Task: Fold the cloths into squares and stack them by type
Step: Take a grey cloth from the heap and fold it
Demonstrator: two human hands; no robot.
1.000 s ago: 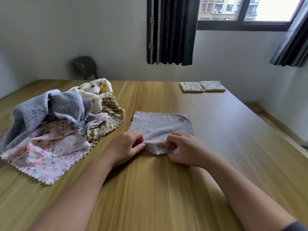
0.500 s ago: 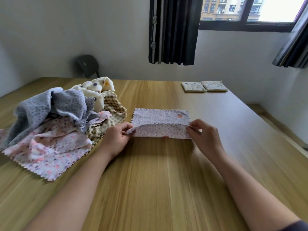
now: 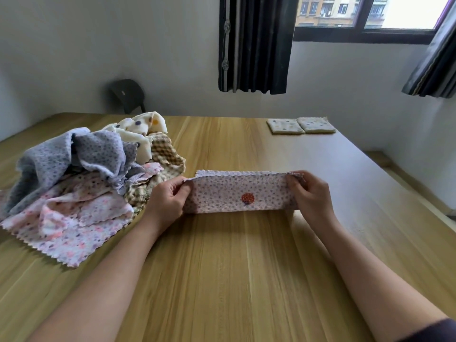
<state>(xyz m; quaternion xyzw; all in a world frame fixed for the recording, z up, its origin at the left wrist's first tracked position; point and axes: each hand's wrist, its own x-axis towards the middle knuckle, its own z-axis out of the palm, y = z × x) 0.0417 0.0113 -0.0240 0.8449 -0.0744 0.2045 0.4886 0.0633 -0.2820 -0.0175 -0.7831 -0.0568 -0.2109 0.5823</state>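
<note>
Right of the unfolded pile [image 3: 74, 188], I see the speckled cloth [image 3: 237, 193] doubled into a strip; whether its lower fold touches the bench [image 3: 234, 267] I cannot tell. Both the left hand [image 3: 167, 201] and right hand [image 3: 312, 193] pinch its ends, fingers [image 3: 181, 191] curled, their tips hidden behind fabric.

Single view, head-worn, wide-angle. It looks forward and down from the near side of the wooden table [image 3: 222, 280], facing across it to the far wall. The dark curtain [image 3: 254, 43] and window [image 3: 365, 13] sit at the top of frame. Both forearms enter from the bottom corners. The left hand [image 3: 167, 201] and right hand [image 3: 312, 196], each gripping an end of the spotted cloth [image 3: 237, 193], lie close, at mid-frame. The loose cloth pile [image 3: 74, 183] falls at the left. The two folded squares [image 3: 301, 125] lie well back at the right.
</note>
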